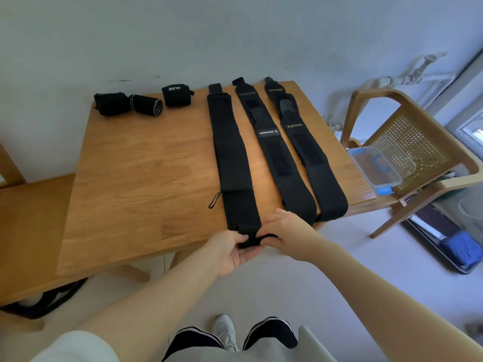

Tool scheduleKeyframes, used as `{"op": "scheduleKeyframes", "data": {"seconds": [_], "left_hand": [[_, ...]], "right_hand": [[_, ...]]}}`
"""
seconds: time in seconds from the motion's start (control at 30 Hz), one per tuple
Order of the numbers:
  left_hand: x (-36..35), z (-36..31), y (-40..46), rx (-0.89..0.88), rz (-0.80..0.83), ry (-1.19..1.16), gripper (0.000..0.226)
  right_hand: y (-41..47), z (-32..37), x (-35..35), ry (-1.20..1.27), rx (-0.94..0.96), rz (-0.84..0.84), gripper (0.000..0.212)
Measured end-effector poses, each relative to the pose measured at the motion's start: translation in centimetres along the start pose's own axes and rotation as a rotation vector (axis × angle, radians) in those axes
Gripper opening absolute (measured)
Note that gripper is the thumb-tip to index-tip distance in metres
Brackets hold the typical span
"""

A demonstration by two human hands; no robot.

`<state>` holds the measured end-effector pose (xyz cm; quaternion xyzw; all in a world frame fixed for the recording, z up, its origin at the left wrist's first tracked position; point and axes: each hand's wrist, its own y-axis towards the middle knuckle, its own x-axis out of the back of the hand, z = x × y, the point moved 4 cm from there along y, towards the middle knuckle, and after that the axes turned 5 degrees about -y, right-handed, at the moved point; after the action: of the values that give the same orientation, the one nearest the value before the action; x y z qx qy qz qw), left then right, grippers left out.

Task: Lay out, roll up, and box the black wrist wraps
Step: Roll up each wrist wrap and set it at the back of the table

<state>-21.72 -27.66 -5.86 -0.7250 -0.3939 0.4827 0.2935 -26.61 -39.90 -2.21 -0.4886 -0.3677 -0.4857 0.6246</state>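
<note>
Both hands meet at the near edge of the wooden surface (136, 184), pinching the near end of the leftmost long black wrist wrap (231, 158): the left hand (230, 250) cups it from below with its thumb on top, and the right hand (285, 235) curls its fingers over it from the right. That wrap lies flat, running from the far edge to the near one, its end just past the rim. Beside it to the right lie two more unrolled black wraps (279, 150), close together, their near ends draped over the rim. Three rolled black wraps (142, 101) sit along the far left edge, leaving a broad bare stretch of wood in between. Off the right side, a clear plastic box with blue clips (379, 163) rests on a woven-seat wooden chair (418, 142).
</note>
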Motion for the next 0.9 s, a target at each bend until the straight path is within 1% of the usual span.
{"op": "scheduleKeyframes", "data": {"seconds": [0.07, 0.17, 0.27, 0.3, 0.33, 0.43, 0.5, 0.57, 0.63, 0.67, 0.73, 0.8, 0.9], "left_hand": [[0.0, 0.3, 0.0, 0.007, 0.034, 0.013, 0.014], [0.0, 0.2, 0.0, -0.003, 0.074, 0.071, 0.016], [0.6, 0.2, 0.3, -0.013, 0.041, 0.122, 0.017], [0.8, 0.3, 0.4, -0.017, 0.018, 0.139, 0.014], [1.0, 0.3, 0.4, -0.025, -0.006, 0.155, 0.012], [1.1, 0.1, 0.3, -0.08, -0.052, 0.165, 0.002], [1.2, 0.2, 0.2, -0.101, -0.062, 0.148, 0.005], [1.3, 0.3, 0.4, -0.108, -0.065, 0.128, 0.005], [1.5, 0.3, 0.8, -0.108, -0.059, 0.131, 0.006], [1.6, 0.3, 1.1, -0.105, -0.065, 0.138, 0.009], [1.8, 0.3, 1.5, -0.088, -0.089, 0.157, 0.011], [1.9, 0.3, 1.7, -0.068, -0.119, 0.179, 0.013], [2.2, 0.1, 1.9, -0.051, -0.148, 0.17, 0.016]], "right_hand": [[0.0, -0.3, -0.5, 0.011, -0.046, 0.028, 0.029], [0.0, -1.0, -0.9, 0.161, -0.205, 0.031, 0.027], [0.3, -0.7, -1.6, 0.224, -0.332, 0.105, 0.025], [0.5, -0.6, -1.9, 0.304, -0.392, 0.132, 0.024], [0.6, -0.6, -2.1, 0.442, -0.476, 0.141, 0.022], [0.2, -0.8, -2.6, 0.863, -0.799, 0.089, 0.019], [-0.3, -0.9, -3.6, 1.045, -0.927, 0.068, 0.017], [-0.5, -0.5, -4.5, 1.255, -0.955, 0.048, 0.013], [-0.3, -0.2, -5.2, 1.496, -0.931, -0.007, 0.008], [-0.1, -0.1, -5.3, 1.533, -0.897, -0.048, 0.007], [0.2, -0.2, -5.3, 1.402, -0.841, -0.096, 0.007], [0.4, -0.2, -4.9, 1.183, -0.78, -0.11, 0.008], [0.3, -0.1, -4.0, 0.883, -0.564, -0.089, 0.013]]}}
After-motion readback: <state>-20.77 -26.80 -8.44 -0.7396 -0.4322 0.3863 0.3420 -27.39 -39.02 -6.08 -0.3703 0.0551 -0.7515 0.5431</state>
